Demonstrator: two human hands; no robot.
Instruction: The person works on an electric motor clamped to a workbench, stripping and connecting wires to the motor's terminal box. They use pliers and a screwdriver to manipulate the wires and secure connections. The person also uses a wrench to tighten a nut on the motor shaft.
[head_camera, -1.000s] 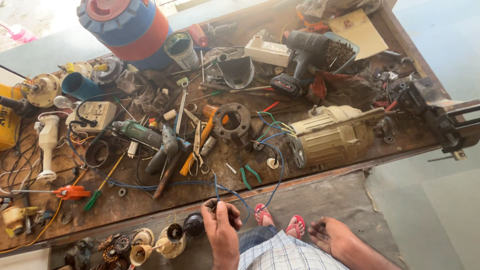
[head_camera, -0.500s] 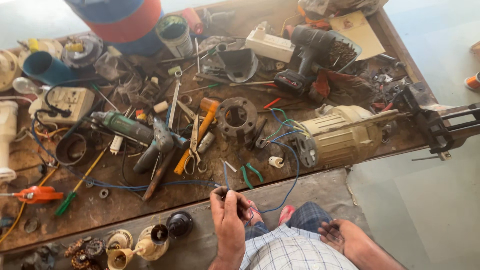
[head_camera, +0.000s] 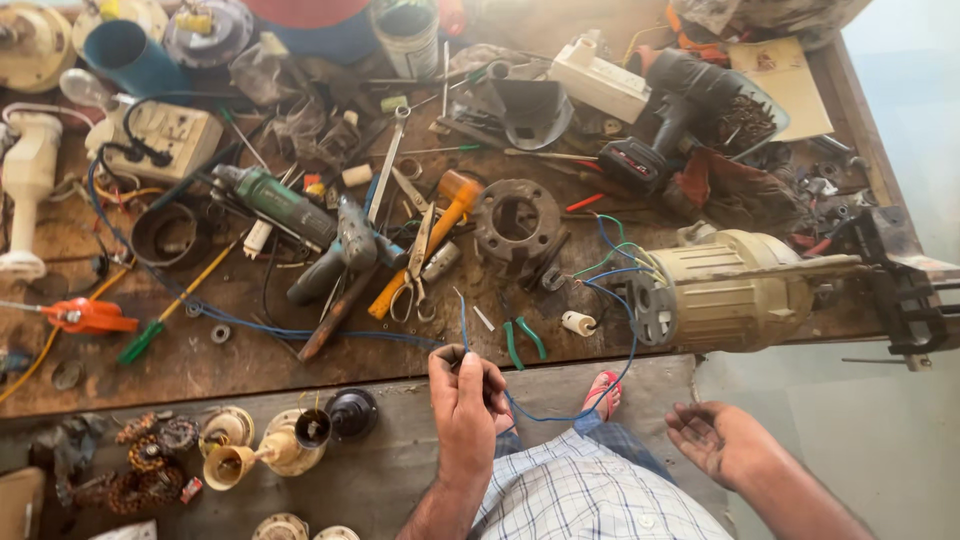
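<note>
**Blue wire pinched in left hand, motor on bench edge**

Left hand (head_camera: 465, 395): fingers curled, thumb and forefinger pinching the blue wire (head_camera: 610, 370) near its free end. A short stub of the wire stands up above the pinch, so the grip sits just below the tip, probably to leave the end bare and in view. The hand is over the front edge of the bench (head_camera: 250, 370), close to the body.

Right hand (head_camera: 715, 440): spread, palm up, fingers loosely bent, empty. It hangs apart from the wire and from the bench, touching nothing.

Wire run: from the pinch it droops in a slack loop past the knee, then climbs to the open end of the cream motor (head_camera: 730, 290), where it joins other coloured leads. The slack suggests it is held and not pulled.

Motor: lies on its side at the right of the bench, open end facing the left hand, which puts the leads within reach. A black vise (head_camera: 900, 290) sits just beside its far end; whether it clamps the motor I cannot tell.

Near the left hand on the bench: green-handled pliers (head_camera: 522, 340), a small white cap (head_camera: 578, 322), scissors (head_camera: 415, 270), an orange-handled hammer (head_camera: 435, 235). Farther back: a green grinder (head_camera: 275, 200) and a black drill (head_camera: 660, 110).

Below the bench, on the floor: copper-wound coils (head_camera: 150, 460) and small brass-coloured parts (head_camera: 250, 455).
</note>
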